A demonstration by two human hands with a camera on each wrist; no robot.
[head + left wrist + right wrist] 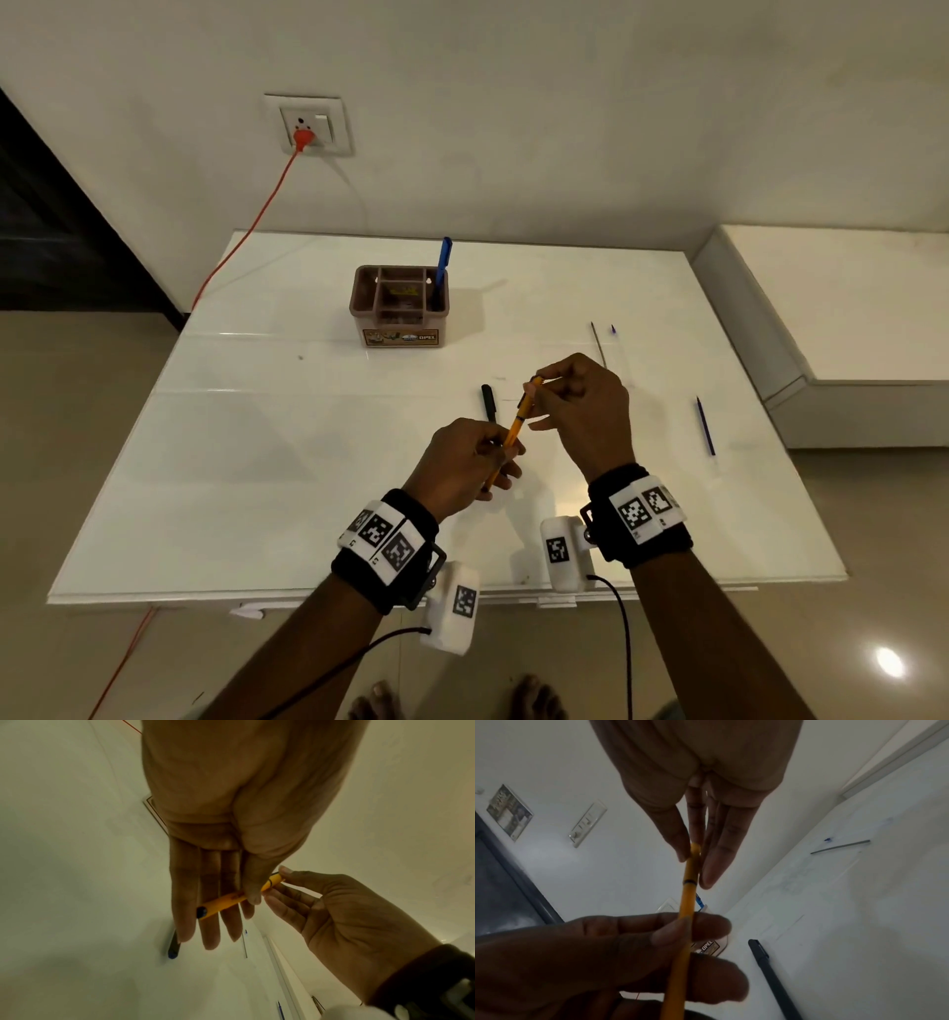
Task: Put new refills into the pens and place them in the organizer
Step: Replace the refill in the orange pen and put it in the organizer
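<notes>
Overhead, a white table (308, 462) meets a white wall (513, 128) (orange plug (303, 137)).

Glossy white table (318, 462); smooth plastic yellow pen (515, 426); brown plastic organizer (398, 329)

I see a white table (308, 462) pushed against a pale wall (565, 103). On that wall sits a white socket plate (309, 125) holding an orange plug (303, 137), whose orange cable (246, 226) drops past the table's left edge to the beige tiled floor (77, 411).
</notes>
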